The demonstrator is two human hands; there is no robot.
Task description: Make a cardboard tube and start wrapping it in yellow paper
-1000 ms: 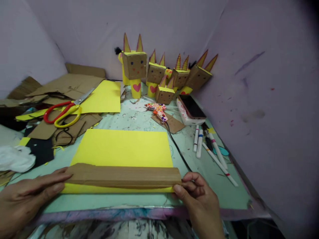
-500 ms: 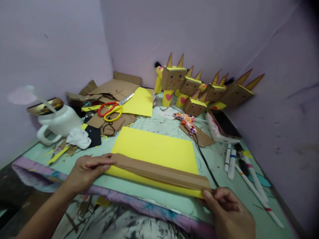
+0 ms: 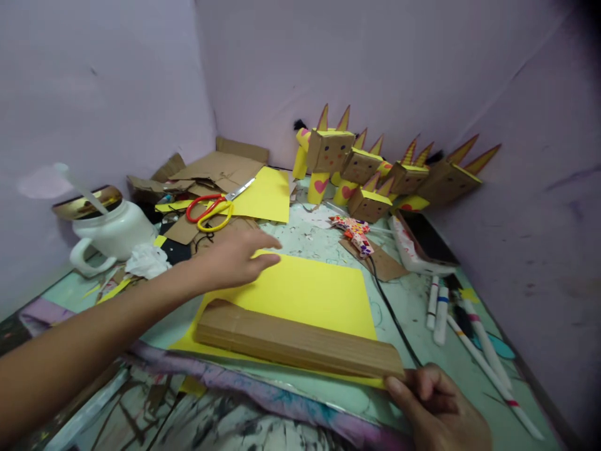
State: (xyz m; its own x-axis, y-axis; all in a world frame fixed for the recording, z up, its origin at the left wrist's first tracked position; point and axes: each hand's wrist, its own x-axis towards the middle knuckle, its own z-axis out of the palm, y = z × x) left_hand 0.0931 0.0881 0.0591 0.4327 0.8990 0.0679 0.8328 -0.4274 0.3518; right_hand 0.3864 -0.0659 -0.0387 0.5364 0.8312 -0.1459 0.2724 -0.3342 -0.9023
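Observation:
A sheet of yellow paper (image 3: 300,288) lies at the front of the table with a long strip of brown corrugated cardboard (image 3: 295,338) along its near edge. The strip is bent lengthwise. My right hand (image 3: 441,401) pinches the strip's right end together with the paper's corner. Over the paper's far left part reaches my left hand (image 3: 244,257), thumb and fingers apart and holding nothing. Beyond it, scissors with red and yellow handles (image 3: 216,210) rest on paper scraps. A colourfully patterned glue gun (image 3: 354,235) with a black cord lies behind the paper.
Several cardboard-headed figures (image 3: 331,150) with yellow horns stand at the back wall. At left are a white mug (image 3: 113,228), crumpled tissue (image 3: 148,260) and cardboard scraps (image 3: 225,169). Several markers (image 3: 441,313) and a phone (image 3: 429,238) on a white box occupy the right side.
My left hand has let go of the strip's left end and moved forward and right over the paper. The paper's near edge has unfolded at the left. My right hand keeps its hold.

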